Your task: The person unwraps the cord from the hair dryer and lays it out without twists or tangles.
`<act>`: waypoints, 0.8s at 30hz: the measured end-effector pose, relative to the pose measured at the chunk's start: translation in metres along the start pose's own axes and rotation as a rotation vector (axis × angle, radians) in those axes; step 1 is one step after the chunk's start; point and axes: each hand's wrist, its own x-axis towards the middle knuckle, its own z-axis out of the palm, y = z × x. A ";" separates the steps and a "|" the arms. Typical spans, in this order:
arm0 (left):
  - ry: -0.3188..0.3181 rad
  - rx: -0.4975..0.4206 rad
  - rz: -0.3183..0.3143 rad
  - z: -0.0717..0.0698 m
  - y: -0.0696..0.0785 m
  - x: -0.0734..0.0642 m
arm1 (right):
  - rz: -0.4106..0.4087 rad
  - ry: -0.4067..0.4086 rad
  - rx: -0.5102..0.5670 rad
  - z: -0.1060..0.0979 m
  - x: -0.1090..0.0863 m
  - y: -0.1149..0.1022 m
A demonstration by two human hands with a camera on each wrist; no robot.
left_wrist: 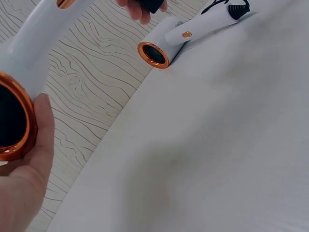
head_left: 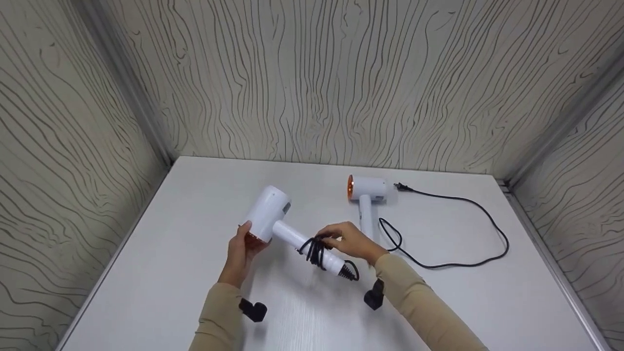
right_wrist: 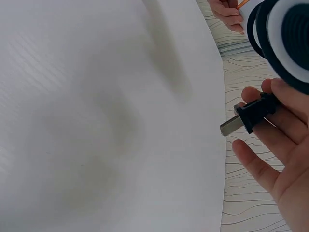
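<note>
A white hair dryer (head_left: 263, 212) with an orange-rimmed nozzle is held up over the table, its handle slanting down to the right. My left hand (head_left: 240, 253) grips its barrel at the nozzle end, the thumb along the orange rim (left_wrist: 30, 121) in the left wrist view. A black cord (head_left: 316, 251) is wound several times around the handle. At these coils, my right hand (head_left: 352, 240) holds the cord's black plug (right_wrist: 253, 113) between thumb and fingers, metal prongs sticking out in the right wrist view.
A second white hair dryer (head_left: 369, 189) lies at the back of the white table (head_left: 204, 195), partly behind my right hand. Its black cord (head_left: 487, 214) loops out to the right, with the plug (head_left: 402, 187) beside the barrel. Wood-patterned panels (head_left: 312, 87) enclose the table.
</note>
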 end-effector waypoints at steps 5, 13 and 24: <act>-0.024 0.058 0.008 -0.005 0.001 -0.002 | 0.038 0.106 0.011 -0.005 -0.001 -0.003; 0.003 0.110 -0.017 -0.006 0.004 -0.002 | 0.044 0.246 -0.096 -0.012 -0.001 -0.012; 0.115 0.087 0.006 -0.010 0.005 0.001 | 0.053 0.200 -0.100 -0.018 -0.011 -0.018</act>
